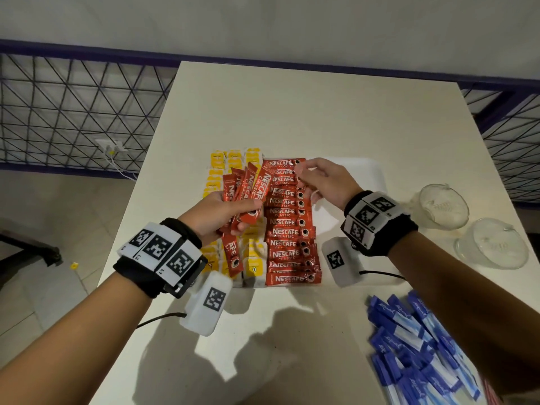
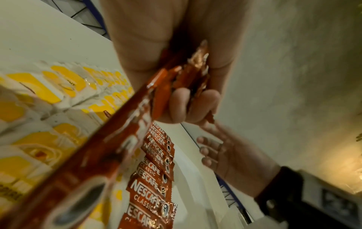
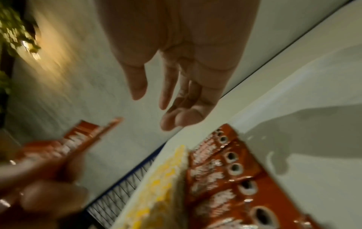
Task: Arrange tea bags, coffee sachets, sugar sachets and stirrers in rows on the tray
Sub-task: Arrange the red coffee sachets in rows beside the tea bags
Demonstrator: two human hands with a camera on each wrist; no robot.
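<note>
A white tray [image 1: 370,171] lies mid-table. Yellow tea bags [image 1: 216,176] fill its left columns, and red coffee sachets [image 1: 287,232] lie stacked in one column beside them. My left hand [image 1: 222,212] grips a fan of several red coffee sachets [image 1: 245,189] above the tea bags; the left wrist view shows its fingers [image 2: 177,106] curled round this bundle [image 2: 188,74]. My right hand [image 1: 321,180] hovers over the far end of the coffee column, and in the right wrist view its fingers [image 3: 137,86] are relaxed and empty. Blue sugar sachets [image 1: 409,346] lie heaped at the near right.
Two glass bowls [image 1: 444,206] [image 1: 493,244] stand at the table's right edge. The tray's right part is bare white. The table's left edge runs close beside the tea bags, with floor and a wire fence beyond it.
</note>
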